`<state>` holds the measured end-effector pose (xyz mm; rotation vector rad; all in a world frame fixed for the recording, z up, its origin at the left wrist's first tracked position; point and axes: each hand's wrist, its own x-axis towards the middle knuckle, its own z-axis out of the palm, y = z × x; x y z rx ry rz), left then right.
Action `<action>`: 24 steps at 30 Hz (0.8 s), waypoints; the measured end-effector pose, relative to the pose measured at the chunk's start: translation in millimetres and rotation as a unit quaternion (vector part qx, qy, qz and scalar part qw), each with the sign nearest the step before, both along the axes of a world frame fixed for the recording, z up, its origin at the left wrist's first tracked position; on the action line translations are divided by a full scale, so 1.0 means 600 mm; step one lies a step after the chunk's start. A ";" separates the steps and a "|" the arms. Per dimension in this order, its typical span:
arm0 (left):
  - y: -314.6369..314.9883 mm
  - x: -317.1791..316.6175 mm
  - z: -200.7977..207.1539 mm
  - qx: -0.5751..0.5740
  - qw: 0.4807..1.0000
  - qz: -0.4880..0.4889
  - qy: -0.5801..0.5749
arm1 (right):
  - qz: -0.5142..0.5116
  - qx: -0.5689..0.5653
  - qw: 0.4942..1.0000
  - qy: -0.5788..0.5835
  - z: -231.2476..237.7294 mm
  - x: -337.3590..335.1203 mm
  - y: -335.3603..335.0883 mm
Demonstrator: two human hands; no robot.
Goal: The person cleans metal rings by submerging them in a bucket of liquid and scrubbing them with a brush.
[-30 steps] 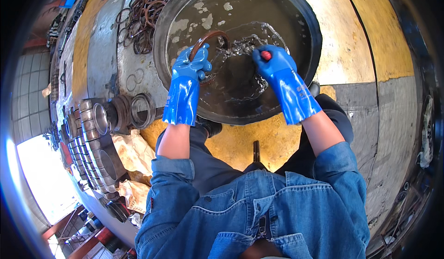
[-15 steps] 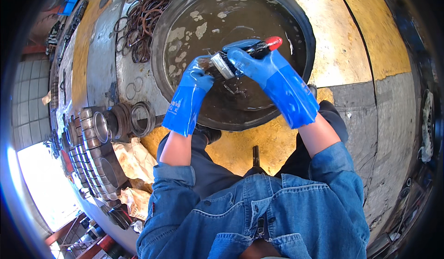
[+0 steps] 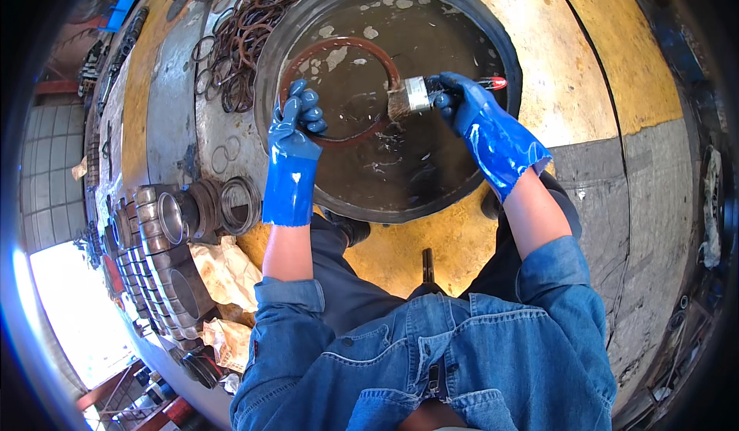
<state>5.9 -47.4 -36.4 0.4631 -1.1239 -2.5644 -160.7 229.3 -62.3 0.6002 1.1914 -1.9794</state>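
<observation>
While the blue-gloved left hand [image 3: 296, 123] clenches its grip round the left side of a reddish-brown ring [image 3: 342, 41], the gloved right hand [image 3: 463, 101] grasps a paintbrush [image 3: 417, 93], its bristles against the ring's right side, above a round tub [image 3: 506, 54] of murky liquid [image 3: 416, 162]. The one-sided hold seems meant to leave most of the ring exposed to the brush; drips would likely fall inside the tub. Whether the ring's near edge meets the liquid cannot be told. The handle's red tip shows against the tub's right edge, suggesting little room there if lowered; a wider span of liquid lies toward the near edge. Beyond the tub's left edge, a heap of rings [image 3: 250, 35] lies on the floor [image 3: 570, 85].
</observation>
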 end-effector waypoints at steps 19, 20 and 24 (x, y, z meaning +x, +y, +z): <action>0.092 -0.016 0.062 -0.116 0.972 -0.026 -0.204 | 0.127 0.184 0.911 0.347 0.062 0.046 0.026; 0.091 -0.014 0.070 -0.159 0.961 -0.057 -0.219 | 0.120 0.192 0.911 0.346 0.065 0.041 0.030; 0.082 -0.002 0.078 -0.257 0.924 -0.188 -0.213 | 0.099 0.211 0.909 0.346 0.072 0.020 0.033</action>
